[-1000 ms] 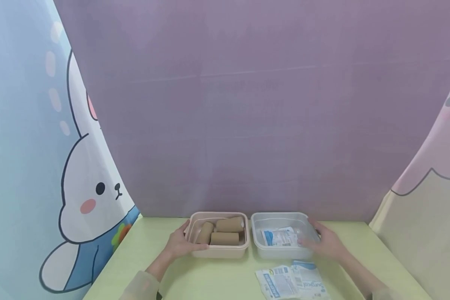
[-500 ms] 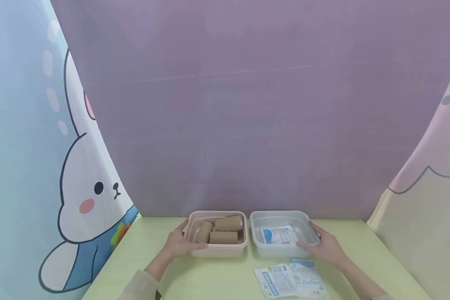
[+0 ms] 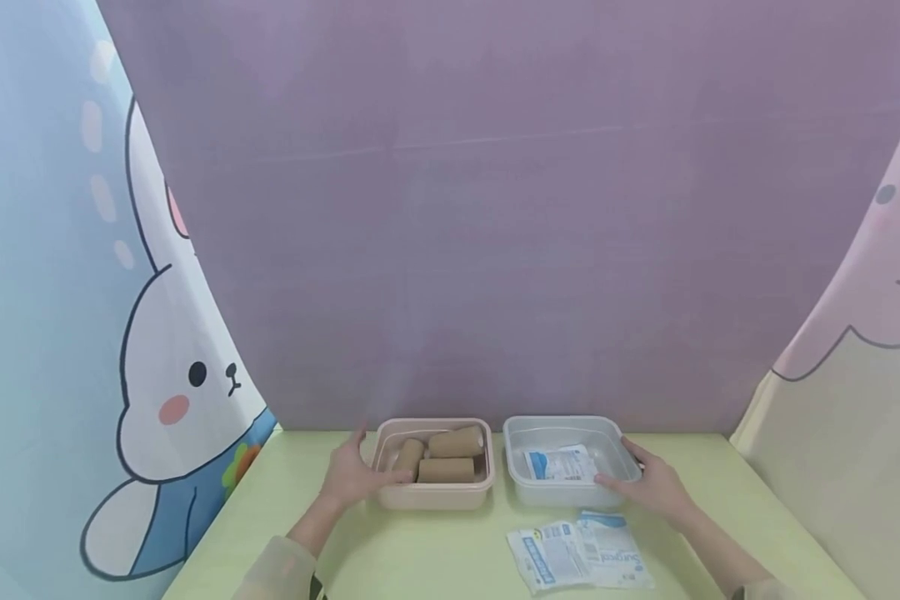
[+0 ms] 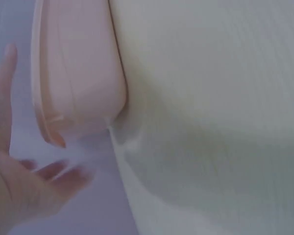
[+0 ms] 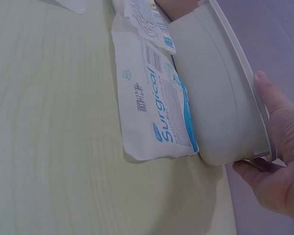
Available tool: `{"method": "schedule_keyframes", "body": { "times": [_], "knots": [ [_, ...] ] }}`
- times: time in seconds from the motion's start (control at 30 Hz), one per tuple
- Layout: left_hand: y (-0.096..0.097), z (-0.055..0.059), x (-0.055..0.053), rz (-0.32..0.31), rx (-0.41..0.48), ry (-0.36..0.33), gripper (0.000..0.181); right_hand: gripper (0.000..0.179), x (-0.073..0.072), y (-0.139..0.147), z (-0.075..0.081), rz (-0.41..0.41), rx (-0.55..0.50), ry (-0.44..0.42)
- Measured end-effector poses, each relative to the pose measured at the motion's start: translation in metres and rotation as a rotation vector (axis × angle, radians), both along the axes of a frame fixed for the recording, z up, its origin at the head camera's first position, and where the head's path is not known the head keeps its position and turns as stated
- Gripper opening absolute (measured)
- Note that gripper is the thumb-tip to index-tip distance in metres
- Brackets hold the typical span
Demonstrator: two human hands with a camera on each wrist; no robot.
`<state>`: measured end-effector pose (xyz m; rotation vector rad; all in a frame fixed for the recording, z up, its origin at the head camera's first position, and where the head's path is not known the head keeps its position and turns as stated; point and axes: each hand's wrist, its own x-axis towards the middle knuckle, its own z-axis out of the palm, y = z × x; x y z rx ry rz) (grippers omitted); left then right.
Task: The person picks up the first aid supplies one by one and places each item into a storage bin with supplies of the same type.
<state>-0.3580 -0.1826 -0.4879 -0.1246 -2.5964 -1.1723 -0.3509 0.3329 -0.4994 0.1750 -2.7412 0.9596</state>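
Note:
My left hand is at the left side of a pink plastic box, thumb near its front left corner and fingers spread. In the left wrist view the fingers stand apart from the box's wall. Three brown rolls lie inside. To the right is a translucent white box with a white-and-blue packet in it. My right hand grips its right end, thumb along the front rim. The right wrist view shows fingers under that rim.
Two white-and-blue packets, one overlapping the other marked "Surgical", lie on the light yellow table before the white box. A purple curtain hangs close behind both boxes. Cartoon-printed cloth borders the left side.
My left hand has let go of the pink box, its fingers drawing off to the left. The white box has shifted slightly right, widening the gap between the boxes, with my right hand still gripping it.

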Motion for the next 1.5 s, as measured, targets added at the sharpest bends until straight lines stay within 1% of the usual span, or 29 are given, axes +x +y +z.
{"method": "schedule_keyframes", "body": {
  "times": [0.07, 0.1, 0.17, 0.23, 0.33, 0.43, 0.5, 0.6, 0.67, 0.77, 0.83, 0.9, 1.0, 1.1, 1.23, 1.3, 1.37, 1.43, 1.5],
  "knots": [
    [0.005, 0.009, 0.003, 0.013, -0.035, 0.13, 0.122, 0.106, 0.0, 0.001, 0.001, 0.003, -0.005, -0.016],
    [0.01, 0.014, 0.006, 0.013, -0.051, 0.183, 0.118, 0.107, 0.0, 0.001, 0.002, 0.001, -0.004, -0.023],
    [0.023, 0.022, 0.011, -0.015, -0.075, 0.274, 0.109, 0.107, 0.0, 0.002, 0.004, -0.001, -0.005, -0.041],
    [0.042, 0.028, 0.015, -0.068, -0.093, 0.317, 0.106, 0.108, 0.0, 0.002, 0.007, -0.002, -0.008, -0.059],
    [0.071, 0.033, 0.019, -0.137, -0.142, 0.337, 0.108, 0.108, -0.002, 0.002, 0.009, -0.002, -0.018, -0.077],
    [0.099, 0.036, 0.021, -0.206, -0.176, 0.327, 0.11, 0.109, -0.004, 0.003, 0.009, -0.001, -0.028, -0.093],
    [0.115, 0.035, 0.023, -0.254, -0.174, 0.315, 0.109, 0.109, -0.006, 0.004, 0.007, -0.002, -0.03, -0.101],
    [0.137, 0.031, 0.025, -0.33, -0.184, 0.283, 0.106, 0.109, -0.006, 0.005, 0.003, -0.002, -0.034, -0.104],
    [0.151, 0.026, 0.029, -0.365, -0.208, 0.261, 0.103, 0.108, -0.005, 0.006, 0.001, -0.004, -0.036, -0.095],
    [0.169, 0.017, 0.038, -0.414, -0.244, 0.232, 0.093, 0.108, -0.004, 0.008, 0.001, 0.001, -0.032, -0.074],
    [0.179, 0.01, 0.043, -0.448, -0.272, 0.245, 0.085, 0.107, -0.004, 0.008, 0.004, 0.007, -0.024, -0.06],
    [0.189, 0.002, 0.048, -0.492, -0.278, 0.252, 0.078, 0.107, -0.004, 0.008, 0.006, 0.013, -0.017, -0.056],
    [0.202, -0.008, 0.052, -0.531, -0.311, 0.227, 0.074, 0.107, -0.003, 0.007, 0.01, 0.014, -0.013, -0.065],
    [0.211, -0.016, 0.056, -0.533, -0.389, 0.174, 0.074, 0.108, -0.001, 0.006, 0.011, 0.012, -0.012, -0.083],
    [0.218, -0.022, 0.06, -0.55, -0.501, 0.103, 0.075, 0.108, 0.001, 0.007, 0.011, 0.013, -0.008, -0.089],
    [0.22, -0.024, 0.061, -0.561, -0.53, 0.077, 0.077, 0.108, 0.002, 0.007, 0.011, 0.013, -0.007, -0.085],
    [0.221, -0.026, 0.062, -0.568, -0.553, 0.069, 0.078, 0.108, 0.002, 0.007, 0.012, 0.015, -0.007, -0.081],
    [0.222, -0.029, 0.061, -0.565, -0.569, 0.053, 0.079, 0.108, 0.003, 0.008, 0.011, 0.014, -0.003, -0.078],
    [0.222, -0.032, 0.061, -0.56, -0.579, 0.02, 0.079, 0.108, 0.004, 0.008, 0.011, 0.013, 0.001, -0.079]
  ]
}}
